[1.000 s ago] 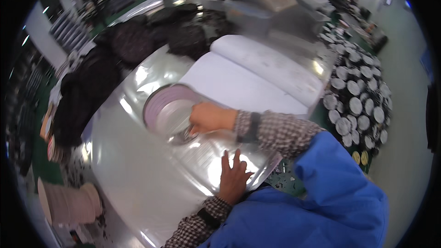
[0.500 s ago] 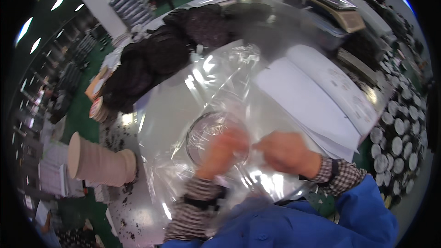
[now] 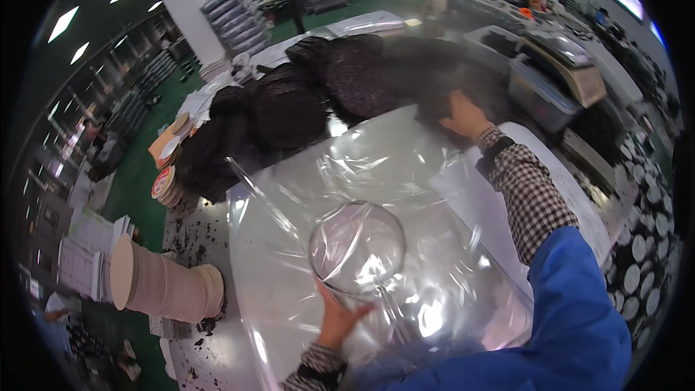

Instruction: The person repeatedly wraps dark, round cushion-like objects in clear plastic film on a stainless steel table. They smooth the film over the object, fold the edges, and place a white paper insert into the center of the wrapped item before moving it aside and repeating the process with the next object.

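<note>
A round flat disc (image 3: 358, 246) lies under a large sheet of clear plastic film (image 3: 405, 166) spread over the shiny table (image 3: 203, 333). My left hand (image 3: 337, 318) rests on the film at the disc's near rim, fingers spread, holding nothing. My right hand (image 3: 463, 116) is stretched far out, in a checked sleeve, to the edge of a heap of black netted material (image 3: 289, 101). Its fingertips are hidden against the dark heap, so its grip is unclear.
A stack of beige discs (image 3: 163, 286) lies on its side at the table's left. Dark crumbs are scattered around it. White sheets (image 3: 586, 217) lie to the right, with several small round discs (image 3: 644, 246) beyond. A grey machine (image 3: 557, 65) stands at the back right.
Both hands were together at the disc under the film. My right hand has now reached away to the black heap, while my left hand stays at the disc's near rim.
</note>
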### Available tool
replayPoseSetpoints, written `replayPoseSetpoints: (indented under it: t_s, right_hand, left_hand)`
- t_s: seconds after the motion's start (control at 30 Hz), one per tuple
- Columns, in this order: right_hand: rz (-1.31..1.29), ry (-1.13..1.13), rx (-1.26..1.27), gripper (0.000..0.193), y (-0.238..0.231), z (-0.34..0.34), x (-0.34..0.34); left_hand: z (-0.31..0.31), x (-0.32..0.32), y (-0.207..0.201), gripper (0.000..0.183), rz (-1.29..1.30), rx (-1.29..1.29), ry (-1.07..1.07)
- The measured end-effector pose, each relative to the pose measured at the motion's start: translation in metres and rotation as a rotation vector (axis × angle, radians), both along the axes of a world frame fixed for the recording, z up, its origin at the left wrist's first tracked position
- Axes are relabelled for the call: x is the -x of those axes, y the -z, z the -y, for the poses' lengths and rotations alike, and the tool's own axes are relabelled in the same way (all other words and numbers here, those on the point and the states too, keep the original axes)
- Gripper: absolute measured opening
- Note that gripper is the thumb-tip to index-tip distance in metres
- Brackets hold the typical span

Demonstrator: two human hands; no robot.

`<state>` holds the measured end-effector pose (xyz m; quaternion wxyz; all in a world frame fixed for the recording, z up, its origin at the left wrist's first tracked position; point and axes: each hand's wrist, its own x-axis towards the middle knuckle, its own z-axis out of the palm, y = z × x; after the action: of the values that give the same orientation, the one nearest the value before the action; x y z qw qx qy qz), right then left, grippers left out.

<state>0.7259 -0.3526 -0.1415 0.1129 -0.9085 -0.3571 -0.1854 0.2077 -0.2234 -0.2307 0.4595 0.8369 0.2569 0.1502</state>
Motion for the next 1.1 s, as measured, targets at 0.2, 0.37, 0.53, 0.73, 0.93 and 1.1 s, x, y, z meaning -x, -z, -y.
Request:
replayPoseSetpoints:
  t_s: [0.2, 0.37, 0.53, 0.73, 0.93, 1.1]
  right_hand:
    - [0.359, 0.000, 0.316, 0.080, 0.105, 0.019, -0.096]
    - [0.077, -0.171, -0.089, 0.089, 0.067, 0.051, -0.127]
    - [-0.196, -0.278, 0.274, 0.066, 0.011, 0.019, 0.014]
    - [-0.100, -0.113, -0.425, 0.023, -0.013, 0.054, -0.028]
    - [0.560, -0.199, -1.166, 0.029, -0.141, -0.004, 0.114]
    - [-0.127, -0.620, -0.538, 0.020, -0.021, -0.066, 0.220]
  left_hand:
    - [0.018, 0.075, -0.037, 0.124, -0.305, -0.137, 0.029]
    - [-0.104, 0.124, -0.179, 0.089, 0.078, -0.516, -0.502]
    - [-0.213, 0.186, -0.248, 0.041, -0.584, -1.512, -0.805]
    - [-0.203, 0.207, -0.302, 0.018, -0.481, -1.479, -0.698]
    - [-0.075, 0.057, -0.235, 0.022, 0.489, -1.285, -0.058]
    - [-0.025, -0.010, -0.057, 0.035, 0.386, -0.412, 0.238]
